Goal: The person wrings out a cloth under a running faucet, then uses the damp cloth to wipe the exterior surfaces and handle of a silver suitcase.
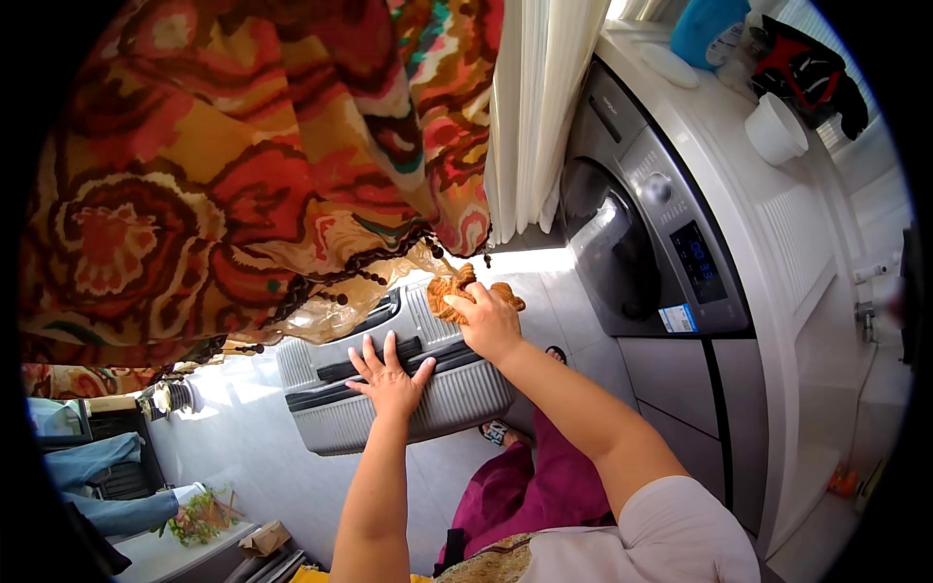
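A grey ribbed suitcase (379,413) stands on the floor in front of me, its dark zip seam and black handle (374,358) facing up. My left hand (391,379) lies on it beside the handle, fingers spread, holding nothing. Bunched under the fingers of my right hand (489,323) is an orange-brown cloth (449,294), pressed to the suitcase's far right end. Part of the suitcase's far side is hidden behind the hanging patterned curtain (262,175) and its beaded fringe.
A grey front-loading washing machine (646,214) sits under a white counter (719,146) at right. On the counter are a blue bottle (705,34), a white cup (776,131) and black-red gloves (807,73). At lower left are blue jeans (107,486) and a leafy plant (202,515).
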A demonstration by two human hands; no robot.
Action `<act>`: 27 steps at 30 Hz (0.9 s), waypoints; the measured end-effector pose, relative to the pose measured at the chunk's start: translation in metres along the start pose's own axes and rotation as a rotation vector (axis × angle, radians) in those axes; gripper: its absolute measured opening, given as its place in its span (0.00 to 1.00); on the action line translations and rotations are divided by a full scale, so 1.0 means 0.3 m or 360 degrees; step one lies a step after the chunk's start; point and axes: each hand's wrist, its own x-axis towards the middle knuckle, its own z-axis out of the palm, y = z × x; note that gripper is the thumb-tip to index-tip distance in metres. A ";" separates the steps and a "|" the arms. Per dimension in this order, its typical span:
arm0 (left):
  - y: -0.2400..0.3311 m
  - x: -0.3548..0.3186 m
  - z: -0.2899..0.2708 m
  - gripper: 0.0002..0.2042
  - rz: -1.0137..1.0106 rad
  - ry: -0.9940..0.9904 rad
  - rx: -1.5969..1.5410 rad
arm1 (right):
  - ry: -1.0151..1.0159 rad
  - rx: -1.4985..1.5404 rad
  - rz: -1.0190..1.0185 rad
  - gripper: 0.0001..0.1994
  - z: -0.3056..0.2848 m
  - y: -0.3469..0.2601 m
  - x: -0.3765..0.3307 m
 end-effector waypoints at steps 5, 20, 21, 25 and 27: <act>0.023 0.004 -0.004 0.43 -0.0012 0.0026 0.0032 | 0.0013 0.0067 0.0073 0.18 -0.012 0.020 0.000; -0.217 0.083 -0.058 0.21 0.0328 0.0497 -0.0032 | 0.0150 0.0117 -0.0155 0.22 -0.118 -0.054 -0.011; -0.218 0.084 -0.056 0.21 0.0362 0.0535 -0.0073 | 0.0056 -0.0023 -0.0323 0.23 -0.071 -0.036 0.023; -0.202 0.108 -0.004 0.18 0.0495 0.0804 -0.0125 | 0.0069 -0.0315 -0.0484 0.10 0.026 0.034 0.140; -0.191 0.117 0.002 0.19 0.0426 0.0791 -0.0142 | 0.0176 -0.0377 -0.0153 0.09 0.070 0.017 0.172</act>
